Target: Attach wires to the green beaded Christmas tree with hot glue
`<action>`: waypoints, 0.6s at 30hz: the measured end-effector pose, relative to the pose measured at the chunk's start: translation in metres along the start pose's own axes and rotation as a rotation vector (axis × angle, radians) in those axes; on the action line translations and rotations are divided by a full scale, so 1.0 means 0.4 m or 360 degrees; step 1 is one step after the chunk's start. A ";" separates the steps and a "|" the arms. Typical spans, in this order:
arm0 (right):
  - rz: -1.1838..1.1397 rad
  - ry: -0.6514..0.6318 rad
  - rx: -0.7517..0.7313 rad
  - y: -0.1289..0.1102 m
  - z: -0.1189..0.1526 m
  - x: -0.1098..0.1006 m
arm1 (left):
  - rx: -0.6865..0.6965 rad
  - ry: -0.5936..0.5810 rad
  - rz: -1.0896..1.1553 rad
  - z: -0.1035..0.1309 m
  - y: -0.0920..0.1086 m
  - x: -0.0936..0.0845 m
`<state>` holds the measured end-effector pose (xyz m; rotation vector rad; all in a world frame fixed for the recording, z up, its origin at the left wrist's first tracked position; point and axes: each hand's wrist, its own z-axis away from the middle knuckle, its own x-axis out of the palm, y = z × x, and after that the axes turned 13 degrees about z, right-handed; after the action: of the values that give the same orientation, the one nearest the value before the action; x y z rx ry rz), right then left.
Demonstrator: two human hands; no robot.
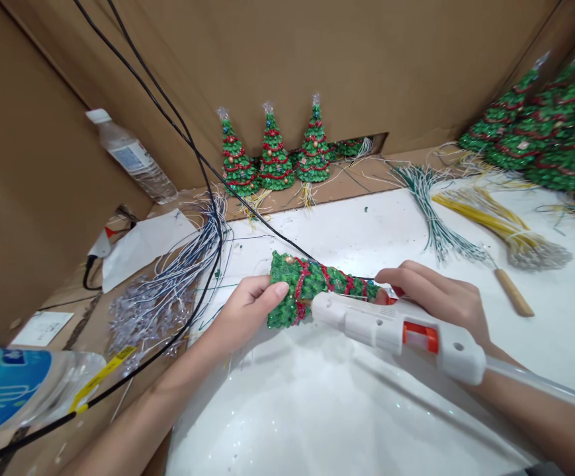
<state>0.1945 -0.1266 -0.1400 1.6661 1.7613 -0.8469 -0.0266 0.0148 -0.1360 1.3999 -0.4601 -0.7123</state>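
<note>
My left hand [245, 311] is closed around the wide base of a small green Christmas tree figurine [309, 284], its thumb on the near side. The tree lies on its side, tip to the right, trimmed with red garlands and small ornaments. My right hand [439, 297] grips a white hot glue gun [361, 320] from behind; the gun hides part of its fingers. The gun's nozzle points left and sits against or just in front of the tree's lower part. A clear glue stick [540, 382] runs out of the gun's back end.
Three finished-looking trees [273, 152] stand by the cardboard wall. Green wires [429, 211], yellow wires [495, 221] and a wooden-handled awl [514, 293] lie right. Blue-white wires [188, 254], a clear bottle [135, 158] and a large blue-labelled bottle [9, 390] are left. Black cable [202, 284] crosses the workspace.
</note>
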 end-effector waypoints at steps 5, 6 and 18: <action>-0.0046 0.0021 0.0037 -0.001 -0.001 0.001 | -0.0012 -0.0008 0.0003 0.001 0.001 0.000; -0.0051 0.0034 0.0040 -0.002 -0.002 0.001 | -0.0014 -0.0008 0.0003 0.000 0.000 -0.001; -0.0035 0.0237 0.0094 -0.022 -0.008 0.001 | 0.0017 -0.0003 0.0021 0.000 0.002 0.000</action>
<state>0.1858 -0.1242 -0.1377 1.7920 1.8735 -0.8096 -0.0267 0.0148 -0.1352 1.4053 -0.4749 -0.7016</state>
